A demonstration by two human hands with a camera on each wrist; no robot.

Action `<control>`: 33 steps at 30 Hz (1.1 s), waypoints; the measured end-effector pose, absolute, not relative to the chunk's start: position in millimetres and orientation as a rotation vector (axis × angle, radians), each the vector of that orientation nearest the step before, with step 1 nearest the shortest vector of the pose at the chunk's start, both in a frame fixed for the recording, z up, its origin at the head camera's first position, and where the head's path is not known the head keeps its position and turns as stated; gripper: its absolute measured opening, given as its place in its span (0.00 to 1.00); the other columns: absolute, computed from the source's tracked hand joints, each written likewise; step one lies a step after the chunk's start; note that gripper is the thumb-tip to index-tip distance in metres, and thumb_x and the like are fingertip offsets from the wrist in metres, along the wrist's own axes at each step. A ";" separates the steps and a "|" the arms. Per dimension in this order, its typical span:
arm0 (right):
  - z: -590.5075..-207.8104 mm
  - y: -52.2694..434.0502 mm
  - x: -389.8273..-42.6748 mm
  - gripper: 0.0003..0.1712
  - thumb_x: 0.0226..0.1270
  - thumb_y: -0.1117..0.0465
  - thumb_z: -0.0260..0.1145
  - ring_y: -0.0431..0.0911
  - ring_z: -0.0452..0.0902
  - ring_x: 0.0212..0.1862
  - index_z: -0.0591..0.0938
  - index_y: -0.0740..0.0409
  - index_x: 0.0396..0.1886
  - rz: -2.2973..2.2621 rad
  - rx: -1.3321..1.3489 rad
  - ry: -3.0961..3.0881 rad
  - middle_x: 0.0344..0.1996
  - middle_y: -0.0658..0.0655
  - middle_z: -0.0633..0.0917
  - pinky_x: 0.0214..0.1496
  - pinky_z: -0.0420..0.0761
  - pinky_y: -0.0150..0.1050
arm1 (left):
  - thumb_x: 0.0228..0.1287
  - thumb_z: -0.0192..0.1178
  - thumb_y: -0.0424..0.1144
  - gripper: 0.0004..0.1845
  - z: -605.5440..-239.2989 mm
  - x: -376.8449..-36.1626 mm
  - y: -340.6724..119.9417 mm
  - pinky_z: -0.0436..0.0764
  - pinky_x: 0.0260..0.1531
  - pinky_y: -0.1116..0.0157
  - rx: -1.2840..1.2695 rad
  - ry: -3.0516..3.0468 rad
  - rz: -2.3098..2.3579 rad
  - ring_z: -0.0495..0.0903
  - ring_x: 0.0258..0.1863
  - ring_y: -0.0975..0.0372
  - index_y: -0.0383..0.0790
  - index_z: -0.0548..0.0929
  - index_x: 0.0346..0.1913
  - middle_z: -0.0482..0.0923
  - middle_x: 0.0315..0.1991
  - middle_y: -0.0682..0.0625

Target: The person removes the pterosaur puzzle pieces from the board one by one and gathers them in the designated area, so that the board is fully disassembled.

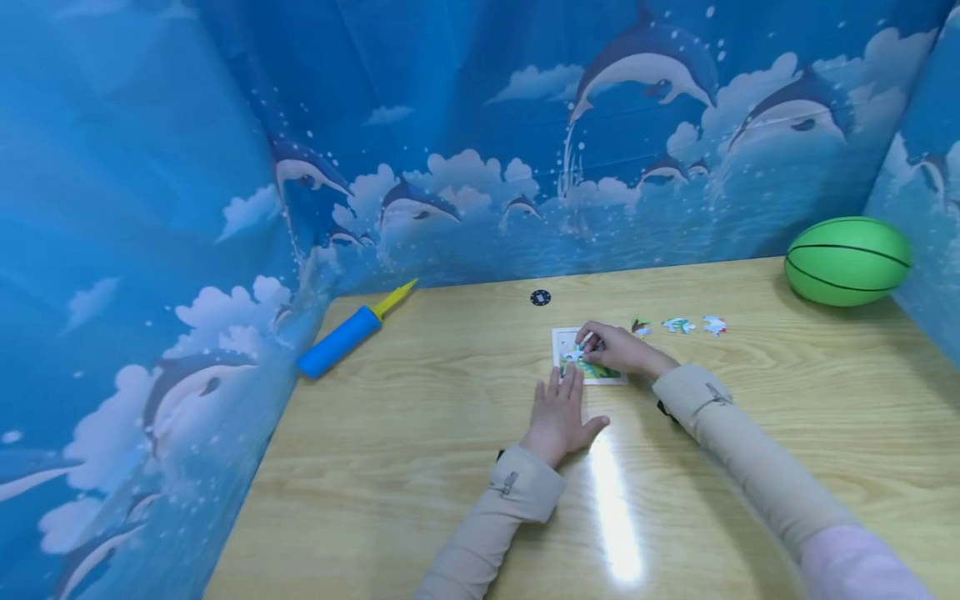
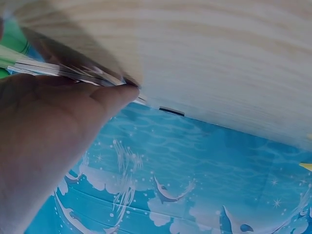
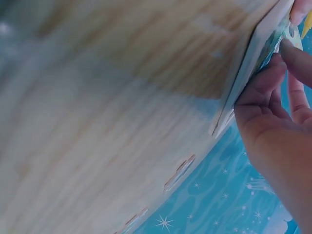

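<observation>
A small picture puzzle board (image 1: 600, 372) lies on the wooden table (image 1: 450, 467). My left hand (image 1: 558, 410) lies flat on the table just before it, straight fingertips touching the board's near left edge (image 2: 58, 70); the left hand (image 2: 48, 136) fills the left wrist view. My right hand (image 1: 617, 347) rests on the board with fingers curled, pinching a pale puzzle piece (image 1: 579, 343) down onto the picture. In the right wrist view the right hand (image 3: 278, 112) sits at the board's edge (image 3: 246, 78) with the piece (image 3: 292, 31) at its fingertips.
Three loose puzzle pieces (image 1: 678, 325) lie in a row right of the board. A green ball (image 1: 847, 260) sits at the back right corner. A blue pump with a yellow tip (image 1: 348, 335) lies at the back left, a small black disc (image 1: 540, 297) behind the board. Blue dolphin-print walls enclose the table.
</observation>
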State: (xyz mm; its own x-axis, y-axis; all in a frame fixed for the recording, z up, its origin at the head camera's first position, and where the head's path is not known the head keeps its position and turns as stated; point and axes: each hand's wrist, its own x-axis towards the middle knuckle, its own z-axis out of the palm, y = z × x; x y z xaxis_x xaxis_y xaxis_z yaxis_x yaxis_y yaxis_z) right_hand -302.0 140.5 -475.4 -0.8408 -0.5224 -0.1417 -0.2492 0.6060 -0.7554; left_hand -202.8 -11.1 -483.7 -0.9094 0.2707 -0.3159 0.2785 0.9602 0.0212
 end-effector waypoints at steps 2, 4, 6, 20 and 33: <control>-474.9 140.1 -302.0 0.12 0.69 0.68 0.60 0.49 0.78 0.42 0.75 0.61 0.51 -1.092 -0.600 2.494 0.39 0.60 0.82 0.50 0.80 0.46 | 0.67 0.39 0.72 0.46 -483.6 -202.8 -11.7 0.49 0.78 0.54 0.396 2.792 -0.019 0.42 0.79 0.55 0.47 0.45 0.79 0.40 0.80 0.53; -475.0 139.9 -302.4 0.11 0.70 0.67 0.60 0.48 0.78 0.42 0.76 0.60 0.51 -1.089 -0.591 2.498 0.38 0.60 0.83 0.50 0.80 0.46 | 0.67 0.39 0.71 0.46 -483.7 -202.9 -11.9 0.49 0.78 0.54 0.388 2.791 0.007 0.42 0.79 0.55 0.47 0.45 0.79 0.40 0.80 0.53; -475.3 139.7 -302.7 0.11 0.70 0.67 0.60 0.48 0.78 0.42 0.76 0.59 0.51 -1.084 -0.584 2.506 0.39 0.59 0.83 0.52 0.80 0.47 | 0.67 0.39 0.71 0.46 -483.4 -203.1 -12.0 0.48 0.78 0.54 0.382 2.785 0.026 0.41 0.80 0.55 0.47 0.44 0.79 0.39 0.80 0.53; -475.1 146.6 -300.6 0.10 0.72 0.65 0.57 0.54 0.79 0.49 0.75 0.59 0.51 -1.212 -0.509 2.493 0.46 0.63 0.82 0.57 0.80 0.52 | 0.68 0.38 0.72 0.47 -481.9 -203.8 -11.7 0.47 0.79 0.55 0.380 2.764 0.007 0.40 0.80 0.56 0.47 0.43 0.79 0.38 0.80 0.53; -477.9 146.1 -303.2 0.09 0.72 0.67 0.57 0.52 0.79 0.47 0.74 0.60 0.50 -1.169 -0.595 2.466 0.43 0.63 0.83 0.55 0.80 0.50 | 0.68 0.38 0.71 0.47 -480.4 -203.7 -10.8 0.48 0.78 0.54 0.385 2.759 0.002 0.40 0.80 0.56 0.47 0.43 0.79 0.38 0.80 0.52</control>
State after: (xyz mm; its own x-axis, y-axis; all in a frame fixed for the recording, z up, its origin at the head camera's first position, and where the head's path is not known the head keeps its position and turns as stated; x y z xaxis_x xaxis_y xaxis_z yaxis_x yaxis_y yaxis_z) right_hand -303.2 146.1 -477.9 -0.8518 -0.5078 -0.1287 -0.2219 0.5723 -0.7895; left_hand -203.7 -10.8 -480.4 -0.9002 0.2655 -0.3451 0.2651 0.9630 0.0493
